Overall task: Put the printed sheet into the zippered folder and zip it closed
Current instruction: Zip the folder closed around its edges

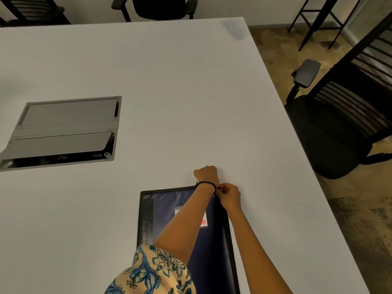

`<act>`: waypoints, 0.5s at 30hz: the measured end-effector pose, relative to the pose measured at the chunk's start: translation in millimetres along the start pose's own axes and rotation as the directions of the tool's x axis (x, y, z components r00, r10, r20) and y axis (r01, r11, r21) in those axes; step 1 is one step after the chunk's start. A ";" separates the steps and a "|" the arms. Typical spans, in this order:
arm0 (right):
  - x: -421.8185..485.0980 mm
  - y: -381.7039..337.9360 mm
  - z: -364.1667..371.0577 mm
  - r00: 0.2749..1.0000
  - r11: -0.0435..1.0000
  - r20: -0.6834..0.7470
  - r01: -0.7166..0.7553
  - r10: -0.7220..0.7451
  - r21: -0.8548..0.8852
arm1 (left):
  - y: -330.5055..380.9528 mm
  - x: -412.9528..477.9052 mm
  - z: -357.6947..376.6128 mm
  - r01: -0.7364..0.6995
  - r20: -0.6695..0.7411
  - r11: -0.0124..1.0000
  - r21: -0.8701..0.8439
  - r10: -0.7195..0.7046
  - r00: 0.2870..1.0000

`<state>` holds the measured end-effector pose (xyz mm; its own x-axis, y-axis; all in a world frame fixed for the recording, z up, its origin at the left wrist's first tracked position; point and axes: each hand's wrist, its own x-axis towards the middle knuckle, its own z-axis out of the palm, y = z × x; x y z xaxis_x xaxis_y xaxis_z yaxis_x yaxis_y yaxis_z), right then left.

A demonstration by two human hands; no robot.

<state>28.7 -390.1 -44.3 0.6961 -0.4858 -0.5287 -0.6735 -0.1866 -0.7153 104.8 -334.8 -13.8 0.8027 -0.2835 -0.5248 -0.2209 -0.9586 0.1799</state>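
On a white table (169, 92) ringed by black chairs (339, 124), both hands pinch the folder's (203, 247) far corner.

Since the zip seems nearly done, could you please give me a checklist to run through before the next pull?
1. Zippered folder lies flat on the table: ok.
2. Left hand braces the folder's far right corner: ok.
3. Right hand fingers pinched at the zip by that corner: ok.
4. Printed sheet fully inside: cannot tell.
5. Zip closed along the right edge: cannot tell.
6. Table around the folder free of obstacles: ok.
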 end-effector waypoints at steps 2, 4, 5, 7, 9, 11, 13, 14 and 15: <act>0.1 1.0 0.3 1.000 1.000 0.000 -0.001 0.001 0.001 | 0.3 3.6 -1.0 -0.042 0.009 0.999 -0.010 0.042 0.999; 0.2 1.3 1.3 1.000 1.000 -0.006 -0.001 0.001 -0.002 | -0.5 4.2 -3.7 -0.087 0.007 0.996 0.008 0.087 0.996; 0.2 1.5 1.4 1.000 1.000 -0.013 -0.005 0.005 -0.002 | -0.6 3.6 -4.9 -0.095 -0.002 0.995 0.016 0.095 0.995; 0.9 1.5 1.3 1.000 1.000 -0.019 -0.013 0.013 0.005 | -1.4 3.3 -5.0 -0.130 -0.022 0.991 0.032 0.130 0.991; 1.3 1.9 1.4 1.000 1.000 -0.016 -0.021 0.021 0.014 | -3.1 1.4 -2.4 -0.155 -0.029 0.987 0.035 0.156 0.987; 1.4 2.0 1.4 1.000 0.999 -0.008 -0.026 0.026 0.023 | -7.0 -0.4 2.1 -0.143 -0.031 0.990 -0.008 0.143 0.989; 1.5 1.3 -0.1 0.999 0.999 0.008 -0.032 0.031 0.038 | -13.9 -1.5 5.7 -0.096 -0.029 0.991 -0.097 0.093 0.995; 2.0 0.4 -1.3 0.999 0.999 0.022 -0.033 0.032 0.039 | -18.2 -1.2 6.4 -0.057 -0.028 0.985 -0.163 0.053 0.998; 2.3 -0.3 -2.5 0.999 0.999 0.038 -0.034 0.033 0.034 | -22.3 -1.6 7.1 -0.014 -0.024 0.973 -0.229 0.009 1.000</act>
<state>29.8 -393.3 -44.1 0.6824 -0.4589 -0.5690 -0.6881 -0.1407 -0.7118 104.5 -313.2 -22.9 0.8137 -0.2912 -0.5032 -0.0992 -0.9224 0.3733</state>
